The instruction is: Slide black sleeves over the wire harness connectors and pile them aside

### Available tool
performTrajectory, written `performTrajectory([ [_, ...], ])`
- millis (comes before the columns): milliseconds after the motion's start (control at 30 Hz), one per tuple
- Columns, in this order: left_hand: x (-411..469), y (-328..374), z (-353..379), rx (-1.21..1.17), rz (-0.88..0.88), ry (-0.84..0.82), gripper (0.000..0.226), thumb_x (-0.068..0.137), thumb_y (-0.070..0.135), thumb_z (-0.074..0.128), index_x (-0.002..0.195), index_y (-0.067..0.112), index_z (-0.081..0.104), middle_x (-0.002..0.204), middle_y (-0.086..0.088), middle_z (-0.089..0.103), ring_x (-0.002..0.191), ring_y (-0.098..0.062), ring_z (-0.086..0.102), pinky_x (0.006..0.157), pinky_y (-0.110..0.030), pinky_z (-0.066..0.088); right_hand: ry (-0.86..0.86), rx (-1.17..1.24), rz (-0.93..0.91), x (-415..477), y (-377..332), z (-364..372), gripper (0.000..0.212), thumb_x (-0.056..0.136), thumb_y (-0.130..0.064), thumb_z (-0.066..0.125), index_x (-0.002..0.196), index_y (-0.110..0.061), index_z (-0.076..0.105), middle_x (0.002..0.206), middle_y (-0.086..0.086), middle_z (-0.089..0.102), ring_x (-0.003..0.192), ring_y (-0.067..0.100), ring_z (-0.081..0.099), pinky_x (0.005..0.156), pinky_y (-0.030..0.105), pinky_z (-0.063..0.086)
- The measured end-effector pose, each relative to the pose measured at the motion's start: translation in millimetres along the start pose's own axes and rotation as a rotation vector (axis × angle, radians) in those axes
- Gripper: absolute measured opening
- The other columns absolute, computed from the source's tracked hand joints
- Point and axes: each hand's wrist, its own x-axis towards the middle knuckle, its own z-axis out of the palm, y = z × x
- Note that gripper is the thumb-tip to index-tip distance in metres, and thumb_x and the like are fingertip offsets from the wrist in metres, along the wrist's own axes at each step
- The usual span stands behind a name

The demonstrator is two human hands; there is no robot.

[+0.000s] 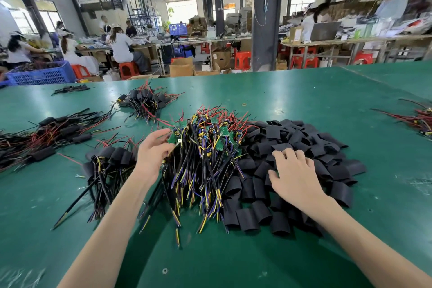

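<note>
While the left hand (153, 151) closes thumb and fingertips on a small green circuit board (178, 140), the right hand (295, 172) lies with fingers spread and lightly bent on a loose pile of short, flattened black tubular sleeves (292, 134). It grips none of them that I can make out. The board belongs to the tangled heap of black, yellow, purple and red wire harnesses (205, 166), which sits between the two hands on the green table (304, 91). Just outside the left hand, past its wrist, is a smaller stack of already sleeved harnesses (109, 159).

The likeliest trouble is the tangle. The leads cross one another thickly, so a quick pull on this board would probably drag neighbouring harnesses out with it, and a ring terminal or stripped end might hook another wire. Anything dragged toward the left wrist could land among the sleeved ones and mix finished work with unfinished.

Under the right palm the sleeves overlap and lie flat. Two may lift together, or a collapsed one may refuse to open over the board. A sweeping grab could push some off the heap toward the table's far side.
</note>
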Motion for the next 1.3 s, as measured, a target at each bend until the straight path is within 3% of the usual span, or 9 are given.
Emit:
performTrajectory([
  [100, -7, -3, 9, 0.201, 0.158, -0.066, 0.036, 0.080, -0.008, 0.065, 0.102, 0.020, 0.064, 0.102, 0.005, 0.065, 0.091, -0.003, 0.056, 0.083, -0.017, 0.042, -0.008, 0.001, -0.002, 1, 0, 1, 0.043, 0.092, -0.040, 0.043, 0.130, -0.020, 0.040, 0.124, 0.001, 0.043, 0.118, 0.024, 0.038, 0.096, 0.035, 0.033],
  [233, -12, 2, 12, 0.354, 0.348, -0.008, 0.031, 0.082, -0.001, 0.067, 0.108, 0.016, 0.063, 0.102, 0.007, 0.066, 0.090, 0.006, 0.058, 0.079, -0.005, 0.042, -0.014, 0.027, 0.012, 1, 3, -1, 0.044, 0.092, -0.039, 0.044, 0.131, -0.020, 0.039, 0.124, 0.002, 0.044, 0.117, 0.024, 0.042, 0.094, 0.035, 0.036],
  [367, -22, 14, 16, 0.280, 0.513, 0.117, 0.030, 0.088, -0.001, 0.061, 0.113, 0.014, 0.058, 0.113, 0.000, 0.063, 0.099, -0.004, 0.061, 0.087, -0.030, 0.054, -0.003, 0.109, 0.034, 5, 9, -5, 0.041, 0.093, -0.034, 0.045, 0.131, -0.019, 0.040, 0.125, 0.004, 0.045, 0.116, 0.024, 0.046, 0.092, 0.036, 0.039],
  [600, -51, 16, 40, 0.577, 0.858, -0.158, 0.041, 0.094, -0.007, 0.041, 0.127, 0.018, 0.047, 0.123, -0.001, 0.055, 0.075, -0.002, 0.067, 0.085, -0.038, 0.052, 0.025, 0.198, -0.102, 7, 11, -5, 0.038, 0.091, -0.019, 0.047, 0.129, -0.025, 0.045, 0.127, 0.000, 0.044, 0.117, 0.023, 0.039, 0.095, 0.036, 0.033],
  [767, -65, 35, 48, 0.468, 0.978, -0.134, 0.046, 0.093, -0.005, 0.036, 0.133, 0.018, 0.040, 0.117, -0.005, 0.047, 0.082, 0.000, 0.057, 0.075, -0.015, 0.047, -0.035, 0.267, -0.375, 6, 10, -4, 0.044, 0.085, -0.005, 0.047, 0.123, -0.027, 0.054, 0.125, -0.008, 0.046, 0.116, 0.017, 0.037, 0.093, 0.028, 0.028],
  [933, -61, 75, 36, 0.221, 0.929, -0.058, 0.043, 0.093, 0.007, 0.042, 0.136, 0.008, 0.043, 0.120, -0.003, 0.055, 0.079, -0.033, 0.049, 0.070, -0.041, 0.043, -0.209, 0.551, -0.501, 0, 7, -19, 0.060, 0.064, 0.011, 0.043, 0.109, -0.024, 0.061, 0.112, -0.006, 0.050, 0.103, 0.021, 0.039, 0.093, 0.035, 0.033],
  [1000, -57, 91, 33, 0.186, 0.933, -0.017, 0.032, 0.098, 0.018, 0.043, 0.130, 0.015, 0.049, 0.108, 0.009, 0.059, 0.070, -0.013, 0.046, 0.064, -0.037, 0.041, -0.325, 0.582, -0.564, -3, 6, -22, 0.063, 0.059, 0.012, 0.043, 0.106, -0.027, 0.060, 0.110, -0.006, 0.048, 0.099, 0.019, 0.036, 0.093, 0.037, 0.034],
  [1167, -53, 109, 25, 0.589, 1.177, 0.078, 0.021, 0.098, 0.022, 0.050, 0.114, 0.017, 0.063, 0.099, 0.004, 0.061, 0.090, 0.005, 0.051, 0.086, -0.012, 0.037, -0.306, 0.483, -0.576, 0, 5, -14, 0.045, 0.076, 0.001, 0.061, 0.111, -0.027, 0.057, 0.113, -0.012, 0.048, 0.094, 0.006, 0.031, 0.092, 0.036, 0.034],
  [1300, -59, 76, 34, 0.855, 1.163, -0.124, 0.020, 0.093, 0.004, 0.054, 0.108, 0.005, 0.067, 0.100, -0.004, 0.066, 0.094, -0.017, 0.058, 0.091, -0.021, 0.041, -0.286, 0.391, -0.581, 4, 12, -8, 0.041, 0.085, -0.021, 0.066, 0.124, -0.027, 0.054, 0.121, -0.011, 0.048, 0.094, 0.005, 0.029, 0.090, 0.029, 0.031],
])
